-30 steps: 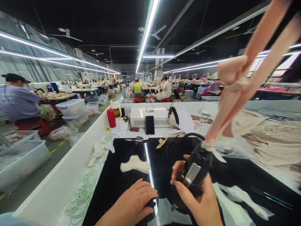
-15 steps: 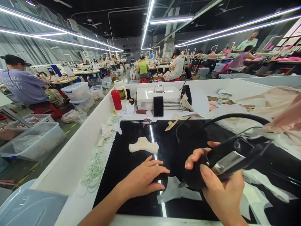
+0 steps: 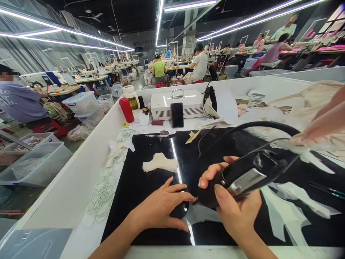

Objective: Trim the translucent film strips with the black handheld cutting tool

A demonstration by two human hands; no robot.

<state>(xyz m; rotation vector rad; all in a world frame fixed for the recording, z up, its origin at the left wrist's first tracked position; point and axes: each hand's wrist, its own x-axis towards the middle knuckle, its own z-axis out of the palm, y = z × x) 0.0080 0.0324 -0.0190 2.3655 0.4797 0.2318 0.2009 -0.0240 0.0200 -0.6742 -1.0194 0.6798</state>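
Note:
My right hand (image 3: pixel 237 205) is wrapped round a black handheld tool (image 3: pixel 242 180) with a silver plate and a thick black cable. Its tip is low over a pale translucent piece (image 3: pixel 202 214) on the black board (image 3: pixel 151 230). My left hand (image 3: pixel 164 205) has its fingers spread over the board, the index fingertip close to the tool's tip. What lies beneath its palm is hidden. Farther back, a cream fabric piece (image 3: pixel 160 163) rests on the board.
Another person's hand (image 3: pixel 309 136) holds pale material at the right, above the cable. White cut pieces (image 3: pixel 285 212) lie at right. Behind stand a white metal box (image 3: pixel 176 104), a phone (image 3: pixel 177 115) and a red container (image 3: pixel 126 110). Green cord (image 3: pixel 104 190) lines the left.
My right hand and the tool have moved left, closer to my left hand. The other person's hand has come farther into view with pale material. The view has shifted slightly.

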